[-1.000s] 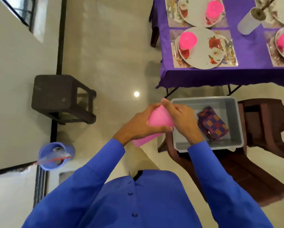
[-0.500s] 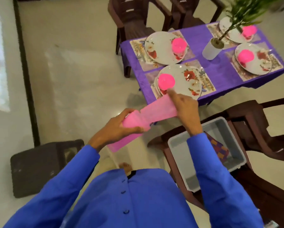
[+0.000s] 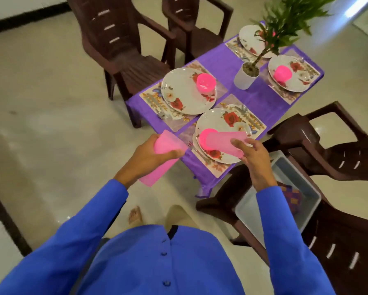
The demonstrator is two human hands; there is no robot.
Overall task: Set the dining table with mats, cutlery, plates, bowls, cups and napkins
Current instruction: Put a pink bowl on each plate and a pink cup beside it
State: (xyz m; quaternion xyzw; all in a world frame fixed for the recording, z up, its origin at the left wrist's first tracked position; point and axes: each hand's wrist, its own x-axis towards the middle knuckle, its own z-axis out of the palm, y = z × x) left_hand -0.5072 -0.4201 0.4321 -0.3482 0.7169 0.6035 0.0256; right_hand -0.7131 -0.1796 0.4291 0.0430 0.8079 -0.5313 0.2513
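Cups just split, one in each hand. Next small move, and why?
Probably set the right hand's pink cup upright on the mat beside the nearest plate. That cup already hovers over this setting, which has a plate and a pink bowl but no standing cup. The left hand holds the remaining cups short of the table.

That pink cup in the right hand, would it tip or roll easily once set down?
Probably. The pink cup looks tall, narrow and thin-walled, likely light plastic, so a nudge could topple it. Its round sides suggest it would then roll. The right hand holds it with just the fingers, hinting little weight.
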